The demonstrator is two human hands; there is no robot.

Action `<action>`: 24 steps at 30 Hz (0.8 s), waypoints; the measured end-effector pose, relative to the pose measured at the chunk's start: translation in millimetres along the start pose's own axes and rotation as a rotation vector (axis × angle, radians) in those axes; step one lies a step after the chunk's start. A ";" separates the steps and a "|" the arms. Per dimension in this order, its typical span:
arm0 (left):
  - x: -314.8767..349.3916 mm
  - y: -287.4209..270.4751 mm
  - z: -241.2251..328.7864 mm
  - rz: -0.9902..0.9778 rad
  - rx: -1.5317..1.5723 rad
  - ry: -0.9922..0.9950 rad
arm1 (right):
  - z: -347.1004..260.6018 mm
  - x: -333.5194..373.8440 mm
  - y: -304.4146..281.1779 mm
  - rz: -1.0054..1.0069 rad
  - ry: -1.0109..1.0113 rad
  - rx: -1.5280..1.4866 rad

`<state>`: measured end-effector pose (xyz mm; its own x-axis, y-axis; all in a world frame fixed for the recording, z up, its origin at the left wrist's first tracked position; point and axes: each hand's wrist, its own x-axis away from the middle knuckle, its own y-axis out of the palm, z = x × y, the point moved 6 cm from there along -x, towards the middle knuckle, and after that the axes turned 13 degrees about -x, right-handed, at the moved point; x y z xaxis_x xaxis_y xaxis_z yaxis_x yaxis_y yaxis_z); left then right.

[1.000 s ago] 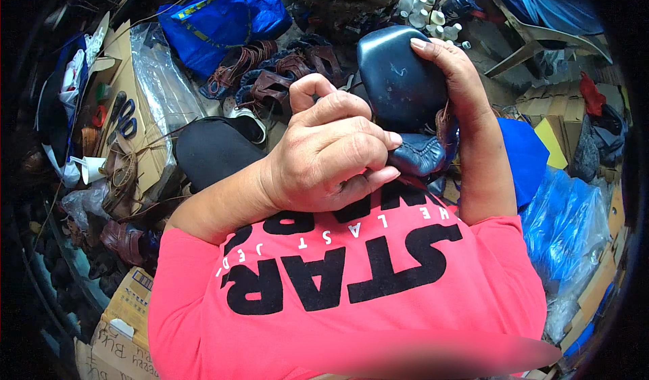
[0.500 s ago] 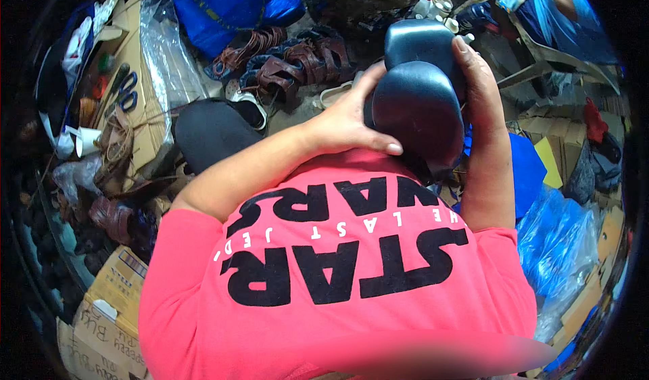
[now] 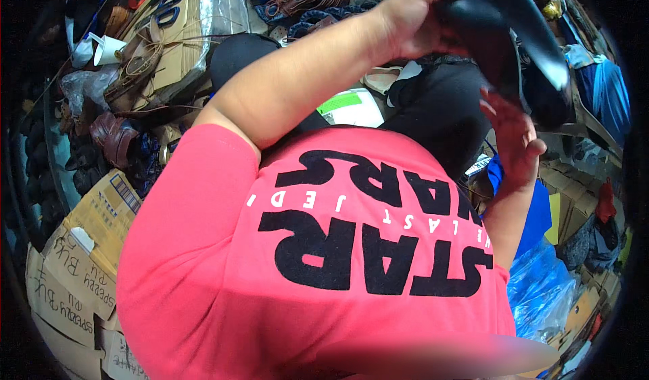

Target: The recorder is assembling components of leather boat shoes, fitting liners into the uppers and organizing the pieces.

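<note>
A pair of glossy black shoes (image 3: 483,32) is held up at the upper right, the two side by side and tilted. My left hand (image 3: 419,21) is closed on them at their left end, its thumb lying along the top edge and its other fingers partly hidden. Just below the shoes is my right hand (image 3: 515,140), with fingers spread and nothing in it. A small gap seems to separate its fingertips from the shoes.
Scissors (image 3: 165,5) lie on cardboard at the upper left, near a white cup (image 3: 107,50). Brown strappy sandals (image 3: 311,0) are piled at the back. Marked cardboard boxes (image 3: 81,272) stand at lower left. Blue plastic sheeting (image 3: 541,285) lies at right.
The black shoes have moved up and to the right and turned from toes facing me to a slant. My right hand has let go and dropped below them; my left arm has stretched out.
</note>
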<state>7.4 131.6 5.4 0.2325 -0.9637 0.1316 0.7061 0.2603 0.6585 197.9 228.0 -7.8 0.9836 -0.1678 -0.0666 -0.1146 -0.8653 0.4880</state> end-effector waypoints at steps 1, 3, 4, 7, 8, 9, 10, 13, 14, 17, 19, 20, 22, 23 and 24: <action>-3.7 -2.5 9.3 0.011 -0.006 0.065 | -2.0 -17.5 6.9 -0.051 -0.066 -0.007; 3.2 2.6 23.7 -0.060 0.070 0.004 | -5.7 -46.6 5.3 0.153 -0.130 -0.082; 1.6 -9.2 27.7 0.006 0.051 0.010 | -1.3 -62.2 8.4 0.141 -0.123 -0.092; -1.9 -38.0 33.3 0.104 0.011 -0.034 | -0.4 -91.3 -7.1 0.321 -0.254 -0.230; -2.0 -46.2 31.9 0.114 0.030 -0.064 | 1.8 -103.6 -1.2 0.154 -0.229 -0.301; -2.1 -55.6 30.4 0.126 0.050 -0.094 | 3.5 -113.8 5.6 -0.012 -0.203 -0.372; -3.6 -71.2 29.8 0.080 0.051 -0.080 | 6.6 -125.7 7.8 -0.035 -0.185 -0.353; 0.4 -95.3 23.4 0.141 0.063 -0.120 | 30.3 -155.9 9.7 0.281 -0.166 -0.398; -0.2 -105.3 18.0 0.149 0.066 -0.124 | 30.7 -164.3 6.8 0.283 -0.158 -0.404; 6.6 -141.2 -23.1 -0.079 -0.044 -0.295 | 37.7 -182.5 -10.4 0.389 -0.178 -0.547; 26.8 -190.7 -60.1 -0.129 -0.548 -0.600 | 55.2 -193.6 -19.7 0.472 0.003 -0.546; 32.3 -222.8 -79.0 0.019 -0.750 -0.729 | 74.9 -195.2 -44.1 0.439 0.088 -0.677; 54.7 -295.6 -98.5 0.323 -1.145 -0.906 | 104.5 -201.4 -44.4 0.549 0.180 -0.598; 61.6 -328.0 -104.6 0.441 -1.346 -0.947 | 112.4 -204.4 -44.7 0.603 0.225 -0.536; 63.8 -349.5 -120.0 0.479 -1.471 -0.976 | 119.2 -203.8 -43.1 0.573 0.298 -0.546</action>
<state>-144.4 -13.6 -305.2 0.5206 -0.3451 0.7809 0.7755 -0.1914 -0.6016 -14.2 243.2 -119.1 0.7986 -0.3127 0.5143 -0.5985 -0.3223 0.7334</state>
